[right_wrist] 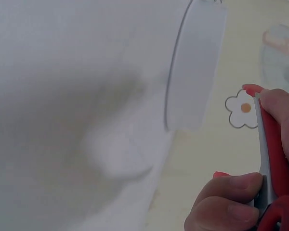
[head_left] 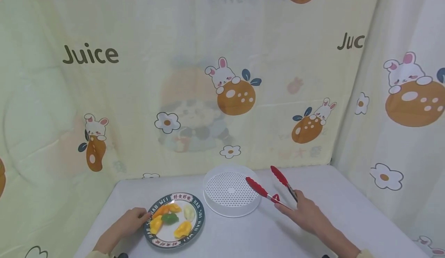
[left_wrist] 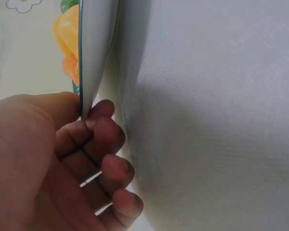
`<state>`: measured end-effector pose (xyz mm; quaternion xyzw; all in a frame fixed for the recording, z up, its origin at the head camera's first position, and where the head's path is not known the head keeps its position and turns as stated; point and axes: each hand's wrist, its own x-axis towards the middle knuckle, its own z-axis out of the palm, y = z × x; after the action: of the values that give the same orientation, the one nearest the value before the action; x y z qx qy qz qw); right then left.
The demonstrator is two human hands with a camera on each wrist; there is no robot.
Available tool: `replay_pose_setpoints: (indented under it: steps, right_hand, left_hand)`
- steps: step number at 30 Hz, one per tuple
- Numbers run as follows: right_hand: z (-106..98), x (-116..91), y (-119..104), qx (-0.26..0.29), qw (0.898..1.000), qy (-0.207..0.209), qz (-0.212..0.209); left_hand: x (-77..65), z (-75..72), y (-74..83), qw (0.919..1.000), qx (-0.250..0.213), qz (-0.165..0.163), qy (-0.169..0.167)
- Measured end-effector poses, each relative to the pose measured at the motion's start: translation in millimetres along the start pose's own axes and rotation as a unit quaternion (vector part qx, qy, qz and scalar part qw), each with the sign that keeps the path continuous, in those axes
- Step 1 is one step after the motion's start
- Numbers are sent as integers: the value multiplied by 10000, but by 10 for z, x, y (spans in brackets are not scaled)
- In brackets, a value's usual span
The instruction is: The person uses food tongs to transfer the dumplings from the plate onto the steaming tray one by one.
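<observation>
The 6 dumplings [head_left: 170, 218] are lying on the near-left plate [head_left: 168, 233]; a pick-up is seemingly being prepared, calling for red tongs [head_left: 257, 187] leftward. The dumplings are looking glossy, yellow, orange, green and whitish. The left hand [head_left: 129, 223] is pinching the plate's rim; the right hand [head_left: 307, 214] is grasping the spread tongs beside the far white sieve [head_left: 229, 190].

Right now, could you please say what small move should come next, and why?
Probably swing the red-tipped metal tongs toward the round, dark-rimmed plate: the right hand holds them open and empty, while the plate, pinched by the left hand, carries colourful dumpling-shaped pieces.
</observation>
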<state>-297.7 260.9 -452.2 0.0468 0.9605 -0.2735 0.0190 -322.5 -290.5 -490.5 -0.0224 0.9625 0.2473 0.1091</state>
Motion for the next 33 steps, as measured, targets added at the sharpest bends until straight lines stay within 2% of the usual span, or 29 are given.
replay_pose_setpoints:
  steps: [8, 23, 28, 33]
  right_hand:
    - [79, -104, -161, 168, 9993, 1, -323]
    - [308, -296, -557, 300, 9966, -88, -762]
    - [413, -379, -690, 309, 9937, -375, -1006]
    - [496, -472, -816, 38, 9866, -664, -1490]
  left_hand:
    - [-6, 1, 9, 9999, -65, 74, 61]
    - [-18, -12, 16, 9999, -109, -113, -57]
    - [-33, -20, 29, 9998, -81, -130, -87]
    - [-26, -31, 38, 9998, -60, -141, -87]
